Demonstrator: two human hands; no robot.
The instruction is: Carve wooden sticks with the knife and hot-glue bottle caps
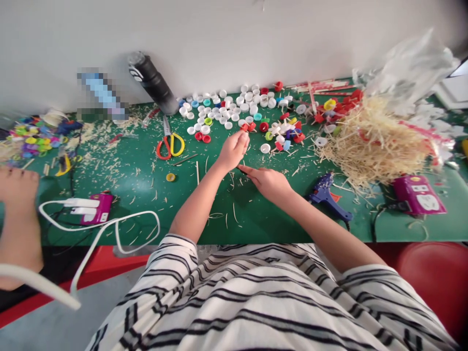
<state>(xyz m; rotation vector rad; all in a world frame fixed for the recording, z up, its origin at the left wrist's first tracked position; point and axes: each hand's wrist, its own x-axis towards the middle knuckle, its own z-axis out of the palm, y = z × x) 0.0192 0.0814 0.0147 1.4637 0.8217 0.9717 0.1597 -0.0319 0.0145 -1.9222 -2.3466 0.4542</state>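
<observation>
My left hand (234, 148) is closed above the middle of the green table, its fingers curled together; what they hold is hidden. Just beyond its fingertips are red bottle caps (248, 127), and I cannot tell whether it touches them. Close below it, my right hand (271, 184) is closed with the index finger stretched toward the left wrist. A thin dark tip (241, 169) shows at that finger; its kind is too small to make out. Pale wood slivers (234, 183) lie scattered under both hands.
White bottle caps (223, 114) and caps on sticks (287, 130) cover the back. Scissors (170, 144) and a black bottle (151, 83) stand left; a blue glue gun (329, 197), wood shavings (376, 146) and purple power strip (419, 195) are right. Another person's arm (18, 219) rests far left.
</observation>
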